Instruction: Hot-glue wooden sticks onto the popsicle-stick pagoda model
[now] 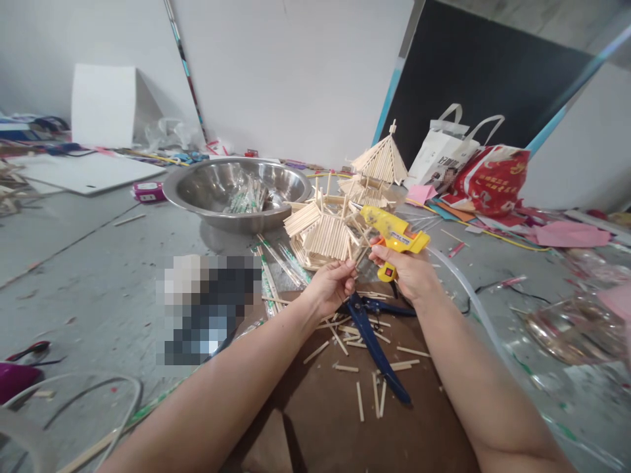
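My right hand (411, 266) is wrapped round the handle of a yellow hot glue gun (397, 233), whose nozzle points left towards a model pavilion (325, 233) made of wooden sticks. Just in front of the model's slatted roof, my left hand (332, 286) pinches a short wooden stick (350, 253) between thumb and fingers. Whether that stick touches the roof I cannot tell. Below both hands lie blue-handled cutters (377, 348), spread on a brown board (325, 407) among several cut stick pieces (348, 341).
A steel basin (192, 207) holding wrapped chopsticks (249, 196) stands behind on the left. Another stick model with a pointed roof (382, 161) is farther back. Wrapped chopsticks (271, 282) lie beside the board. A red bag (493, 177) and a clear hose (463, 279) are on the right.
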### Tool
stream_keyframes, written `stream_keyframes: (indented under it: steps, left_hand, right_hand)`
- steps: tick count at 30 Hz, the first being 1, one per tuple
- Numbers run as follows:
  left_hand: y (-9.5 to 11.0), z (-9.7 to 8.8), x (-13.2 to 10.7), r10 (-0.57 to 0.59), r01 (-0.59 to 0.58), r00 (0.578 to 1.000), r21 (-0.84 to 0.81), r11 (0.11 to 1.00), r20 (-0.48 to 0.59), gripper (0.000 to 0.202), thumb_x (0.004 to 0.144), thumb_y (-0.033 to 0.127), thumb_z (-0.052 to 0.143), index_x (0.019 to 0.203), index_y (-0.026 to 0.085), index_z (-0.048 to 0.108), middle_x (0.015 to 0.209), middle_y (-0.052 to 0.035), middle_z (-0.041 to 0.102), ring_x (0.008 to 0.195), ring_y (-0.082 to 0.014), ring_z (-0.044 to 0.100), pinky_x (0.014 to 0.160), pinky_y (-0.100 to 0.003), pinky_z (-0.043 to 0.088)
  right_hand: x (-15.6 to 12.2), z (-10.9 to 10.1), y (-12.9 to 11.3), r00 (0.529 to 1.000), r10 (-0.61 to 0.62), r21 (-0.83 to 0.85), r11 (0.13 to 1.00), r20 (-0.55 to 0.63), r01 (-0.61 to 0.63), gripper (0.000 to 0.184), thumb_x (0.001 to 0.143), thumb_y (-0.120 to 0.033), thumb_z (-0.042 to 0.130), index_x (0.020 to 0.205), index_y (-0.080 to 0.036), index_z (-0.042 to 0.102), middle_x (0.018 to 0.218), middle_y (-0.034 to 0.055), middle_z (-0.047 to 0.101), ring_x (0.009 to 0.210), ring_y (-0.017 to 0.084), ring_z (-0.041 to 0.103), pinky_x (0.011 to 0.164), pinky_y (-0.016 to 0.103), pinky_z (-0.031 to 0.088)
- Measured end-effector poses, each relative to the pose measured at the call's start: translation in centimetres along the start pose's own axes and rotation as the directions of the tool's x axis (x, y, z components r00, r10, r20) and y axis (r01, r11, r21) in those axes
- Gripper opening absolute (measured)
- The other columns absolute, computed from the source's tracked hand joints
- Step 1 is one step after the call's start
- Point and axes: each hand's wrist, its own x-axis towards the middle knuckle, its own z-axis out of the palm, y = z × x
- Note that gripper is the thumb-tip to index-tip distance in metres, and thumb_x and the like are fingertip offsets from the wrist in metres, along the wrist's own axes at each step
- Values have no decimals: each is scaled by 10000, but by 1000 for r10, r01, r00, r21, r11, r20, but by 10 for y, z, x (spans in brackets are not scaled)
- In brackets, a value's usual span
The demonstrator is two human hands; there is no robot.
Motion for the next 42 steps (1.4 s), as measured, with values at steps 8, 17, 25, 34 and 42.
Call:
stream_keyframes:
  steps: [8, 17, 25, 34, 42]
  left_hand:
    - [3, -4, 5, -14, 13, 1000, 10, 1000, 21, 168, 662, 187, 594, 582, 117, 465, 471, 42, 475, 324, -22, 391, 317, -129, 264]
    - [1, -4, 3, 38, -38, 999, -3, 999, -32, 155, 636, 186, 623, 663, 127, 483, 480, 53, 492, 322, -22, 390, 323, -137, 274]
    - [2, -3, 2, 38, -37, 998, 22, 999, -41, 187, 609, 190, 644, 630, 133, 467, 484, 56, 493, 324, -24, 388, 328, -147, 276]
    - [3, -3, 0, 7, -6, 1000, 22, 1000, -28, 175, 625, 231, 630, 673, 140, 488, 501, 62, 474, 340, -21, 386, 339, -146, 265]
    - [12, -2, -14, -195, 122, 976, 497, 859, 97, 198, 640, 286, 601, 588, 138, 480, 488, 33, 464, 324, -33, 361, 310, -165, 188]
  right_hand:
    - [0, 0, 0, 1000, -11, -13, 1000, 16, 11, 218, 574, -185, 667, 774, -209, 586, 739, -43, 611, 555, 63, 559, 531, 193, 446]
    - [-1, 0, 0, 1000, -5, 0, 1000, 27, 5, 232, 570, -183, 668, 783, -210, 580, 739, -44, 609, 552, 63, 553, 534, 196, 451]
    - [0, 0, 0, 1000, -8, -8, 1000, 23, 8, 234, 567, -192, 671, 783, -202, 583, 745, -37, 607, 550, 60, 551, 532, 191, 449]
    - [1, -2, -1, 1000, -1, -1, 1000, 11, 1, 220, 560, -209, 673, 765, -210, 592, 716, -40, 601, 544, 65, 543, 531, 205, 450]
    - [1, -8, -18, 999, -46, -37, 998, -18, 45, 162, 556, -216, 674, 696, -189, 597, 706, -32, 598, 536, 66, 539, 506, 209, 432]
